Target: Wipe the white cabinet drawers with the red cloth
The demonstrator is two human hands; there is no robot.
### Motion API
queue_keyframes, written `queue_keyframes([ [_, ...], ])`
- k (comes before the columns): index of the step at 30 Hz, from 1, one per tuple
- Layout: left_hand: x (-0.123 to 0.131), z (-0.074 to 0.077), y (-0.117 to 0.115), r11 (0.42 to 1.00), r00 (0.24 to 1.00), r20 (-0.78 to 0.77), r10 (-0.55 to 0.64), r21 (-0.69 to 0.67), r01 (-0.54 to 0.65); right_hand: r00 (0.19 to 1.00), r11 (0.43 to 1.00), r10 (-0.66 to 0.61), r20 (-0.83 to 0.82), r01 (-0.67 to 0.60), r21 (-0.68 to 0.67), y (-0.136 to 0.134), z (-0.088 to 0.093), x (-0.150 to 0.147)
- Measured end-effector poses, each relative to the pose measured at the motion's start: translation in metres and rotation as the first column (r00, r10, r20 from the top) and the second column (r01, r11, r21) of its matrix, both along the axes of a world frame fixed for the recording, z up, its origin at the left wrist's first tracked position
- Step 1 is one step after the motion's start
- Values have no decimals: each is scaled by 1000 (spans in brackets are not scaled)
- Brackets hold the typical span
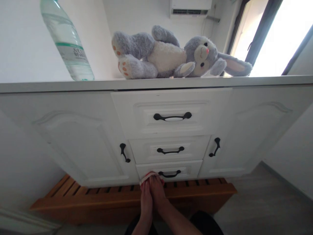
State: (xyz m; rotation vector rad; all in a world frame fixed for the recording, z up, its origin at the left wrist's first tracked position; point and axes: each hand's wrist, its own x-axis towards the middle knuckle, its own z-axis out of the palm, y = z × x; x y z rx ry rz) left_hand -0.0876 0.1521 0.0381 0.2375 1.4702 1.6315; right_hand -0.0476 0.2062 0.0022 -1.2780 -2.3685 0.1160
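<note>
Both hands are side by side at the bottom drawer [190, 169] of a white cabinet. My left hand [146, 195] and my right hand [156, 189] are on a red and white cloth [146, 179], which lies against the lower left part of that drawer, just left of its black handle [170, 174]. The fingers of my right hand are closed on the cloth. My left hand's fingers are pressed together, touching the cloth's lower edge. Part of the cloth is hidden under the hands.
A grey plush rabbit [168, 57] lies on its side on the cabinet top [102, 85], with a water bottle [70, 45] to its left. Below the cabinet is a slatted wooden bench [102, 197]. Black handles mark the doors and upper drawers. A window is at upper right.
</note>
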Motion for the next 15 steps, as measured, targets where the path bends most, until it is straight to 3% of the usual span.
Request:
queue_keyframes([
  [4,38,35,-3,998,999,-32,-18,59,20,994,999,39,-99,-35,34,-2,35,38],
  [7,73,45,-7,978,990,39,-134,166,126,989,995,-53,-140,64,75,-5,57,92],
  [11,100,31,-17,925,947,143,-289,298,237,962,980,-169,-216,187,65,-3,65,150],
  [15,94,13,-29,942,954,175,-244,276,190,966,987,-162,-203,155,-50,1,61,148],
])
